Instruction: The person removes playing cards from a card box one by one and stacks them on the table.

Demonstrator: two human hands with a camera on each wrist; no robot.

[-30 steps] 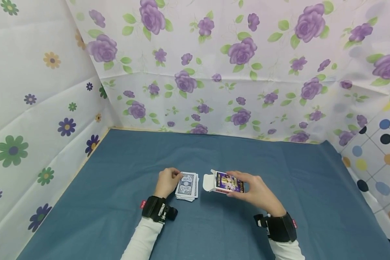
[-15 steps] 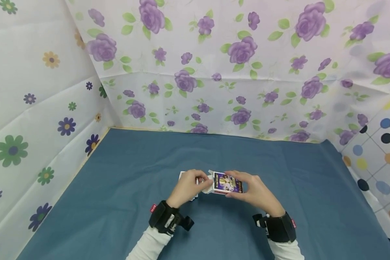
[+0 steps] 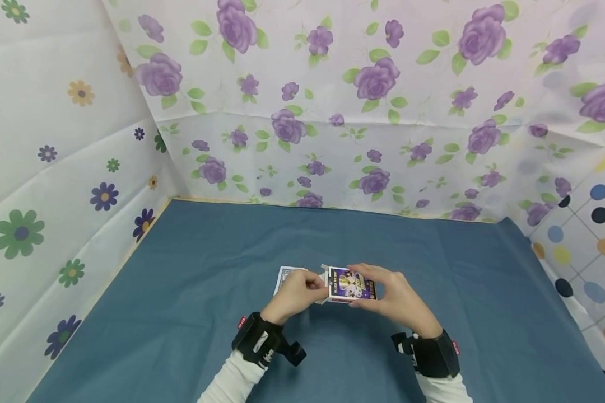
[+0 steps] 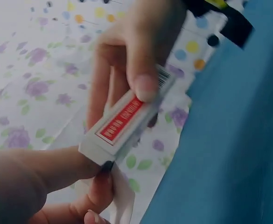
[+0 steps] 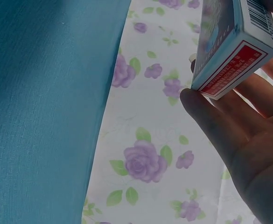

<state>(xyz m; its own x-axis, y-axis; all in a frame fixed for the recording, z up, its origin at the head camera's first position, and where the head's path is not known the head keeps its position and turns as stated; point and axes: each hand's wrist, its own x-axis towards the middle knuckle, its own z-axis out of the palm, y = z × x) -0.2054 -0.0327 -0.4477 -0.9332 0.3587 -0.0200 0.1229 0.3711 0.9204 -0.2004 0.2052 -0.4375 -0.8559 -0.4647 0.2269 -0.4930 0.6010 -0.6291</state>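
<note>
A purple playing-card box (image 3: 353, 284) is held level over the table by my right hand (image 3: 393, 296), thumb on the near side and fingers on the far side. Its open end faces left. My left hand (image 3: 294, 288) is at that end, thumb and forefinger pinching at the mouth; I cannot tell whether a card is between them. In the left wrist view a white flap (image 4: 122, 198) hangs by these fingers. A red label (image 4: 122, 120) marks the box's narrow side. A stack of blue-backed playing cards (image 3: 284, 275) lies partly hidden behind the left hand.
Blue cloth (image 3: 206, 246) covers the table. Flowered white sheeting (image 3: 282, 162) rises behind its far edge, and more sheeting stands at both sides. Each wrist wears a black camera strap (image 3: 436, 352).
My left hand has moved right from the card stack to the box's open end, covering much of the stack. The right hand and the box have barely shifted.
</note>
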